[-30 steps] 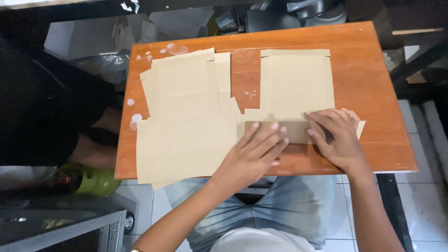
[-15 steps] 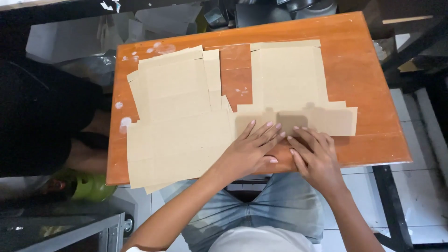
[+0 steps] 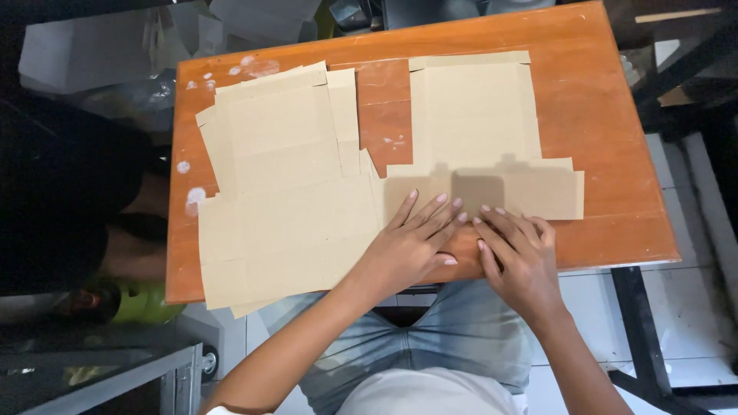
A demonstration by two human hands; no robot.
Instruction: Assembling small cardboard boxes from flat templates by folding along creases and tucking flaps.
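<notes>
From my remote seat I see both hands lying flat, fingers spread, gripping nothing: left hand [image 3: 411, 242] and right hand [image 3: 519, 253] press side by side on the near strip of a flat tan cardboard box blank [image 3: 477, 115]. That blank lies directly beyond the fingertips on the orange wooden counter [image 3: 615, 123], its tall panel running away from the hands and its wide lower flap [image 3: 538, 192] just past the right fingers. To the left of the left hand sits a stack of similar cardboard blanks [image 3: 284, 207], overhanging the near counter edge. My read: the work is early, since the blank under the hands looks wholly flat, no wall raised, and the stack appears untouched. Hard to make out: whether a crease runs under the palms, how many sheets the stack holds, and what the dark clutter beyond the counter is.
</notes>
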